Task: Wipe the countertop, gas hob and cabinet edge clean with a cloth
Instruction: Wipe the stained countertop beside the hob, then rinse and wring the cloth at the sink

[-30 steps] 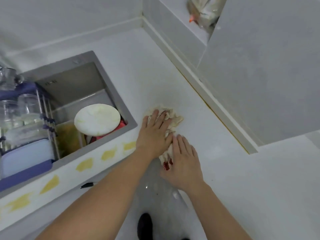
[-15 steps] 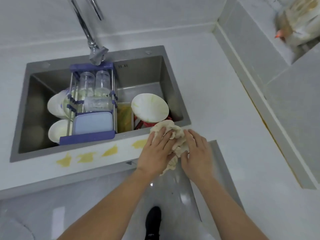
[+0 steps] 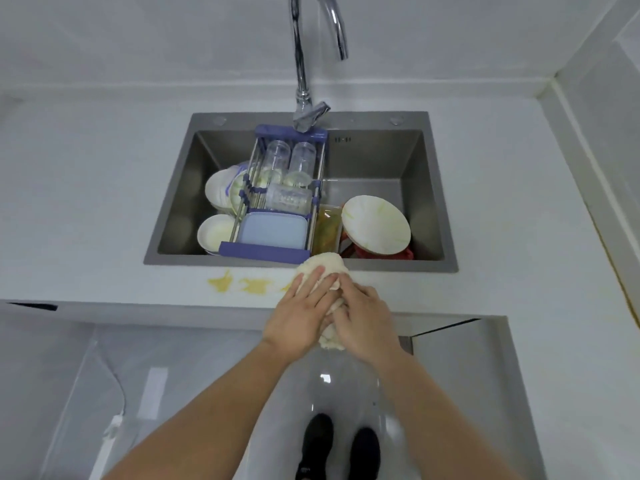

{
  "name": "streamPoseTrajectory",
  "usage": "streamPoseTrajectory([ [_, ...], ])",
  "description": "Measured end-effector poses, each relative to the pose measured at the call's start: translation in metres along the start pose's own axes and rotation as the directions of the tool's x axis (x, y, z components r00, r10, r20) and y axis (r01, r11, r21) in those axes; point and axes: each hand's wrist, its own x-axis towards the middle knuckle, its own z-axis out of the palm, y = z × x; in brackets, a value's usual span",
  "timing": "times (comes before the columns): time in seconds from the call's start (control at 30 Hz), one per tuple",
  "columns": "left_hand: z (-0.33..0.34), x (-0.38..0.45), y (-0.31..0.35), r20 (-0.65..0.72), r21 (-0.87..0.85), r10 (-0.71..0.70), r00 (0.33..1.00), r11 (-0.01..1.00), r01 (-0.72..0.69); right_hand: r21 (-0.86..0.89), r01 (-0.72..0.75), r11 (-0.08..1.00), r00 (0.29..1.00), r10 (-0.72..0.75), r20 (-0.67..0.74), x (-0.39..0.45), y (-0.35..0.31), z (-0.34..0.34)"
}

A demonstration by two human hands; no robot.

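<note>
A cream cloth (image 3: 323,268) lies bunched on the white countertop (image 3: 104,202), on the narrow strip between the sink and the front edge. My left hand (image 3: 299,315) presses flat on its left side with straight fingers. My right hand (image 3: 367,322) lies over its right side, fingers slightly bent on the fabric. Part of the cloth hangs over the counter's front edge below my palms. Yellow stains (image 3: 239,282) mark the strip just left of the cloth. The gas hob is not in sight.
The steel sink (image 3: 436,202) holds a purple rack (image 3: 263,251) with glass bottles, a blue lid, bowls and a tilted plate (image 3: 375,225). A chrome tap (image 3: 303,64) arches above. The counter turns a corner at the right, with a yellow-stained wall seam (image 3: 616,271).
Both hands slid the cloth leftward along the counter's front strip, from the corner area to in front of the sink's middle, over some of the yellow stains. The view panned left.
</note>
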Motion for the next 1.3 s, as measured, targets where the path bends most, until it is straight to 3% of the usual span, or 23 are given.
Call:
streamPoseTrajectory([
  [0.23, -0.007, -0.053, -0.054, 0.011, -0.068, -0.157, 0.988, 0.985, 0.157, -0.114, 0.105, 0.988, 0.983, -0.086, 0.164, 0.02, -0.07, 0.035],
  [0.4, -0.009, -0.093, -0.117, 0.0, -0.05, -0.196, 0.981, 0.979, 0.196, -0.168, 0.168, 0.971, 0.966, -0.128, 0.227, 0.043, -0.134, 0.063],
  [0.67, -0.019, -0.132, -0.165, -0.021, -0.047, -0.259, 0.966, 0.965, 0.258, -0.159, 0.157, 0.975, 0.944, -0.1, 0.315, 0.064, -0.202, 0.092],
  [0.87, -0.063, -0.128, -0.17, 0.147, -0.027, -0.326, 0.934, 0.943, 0.333, -0.152, 0.089, 0.984, 0.918, -0.022, 0.395, 0.07, -0.237, 0.091],
  [0.93, -0.078, -0.135, -0.157, 0.087, -0.068, -0.39, 0.917, 0.916, 0.396, -0.125, 0.025, 0.992, 0.882, 0.036, 0.469, 0.063, -0.247, 0.091],
  [1.0, -0.088, -0.144, -0.147, 0.121, -0.338, -0.499, 0.858, 0.792, 0.509, -0.044, -0.049, 0.998, 0.867, 0.064, 0.494, 0.058, -0.25, 0.087],
  [1.03, -0.095, -0.148, -0.143, 0.202, -0.431, -0.545, 0.814, 0.697, 0.574, 0.029, -0.104, 0.994, 0.873, 0.077, 0.482, 0.055, -0.249, 0.08],
  [1.1, -0.108, -0.143, -0.145, 0.238, -0.641, -0.643, 0.728, 0.459, 0.615, 0.224, -0.2, 0.954, 0.92, 0.104, 0.377, 0.054, -0.25, 0.057],
  [1.2, -0.141, -0.127, -0.145, 0.356, -0.891, -0.703, 0.616, -0.057, 0.45, 0.509, -0.229, 0.83, 0.973, 0.194, 0.121, 0.042, -0.243, 0.014],
  [1.3, -0.177, -0.108, -0.14, 0.445, -0.867, -0.588, 0.675, -0.472, 0.16, 0.61, -0.187, 0.77, 0.974, 0.228, 0.011, 0.019, -0.229, -0.029],
])
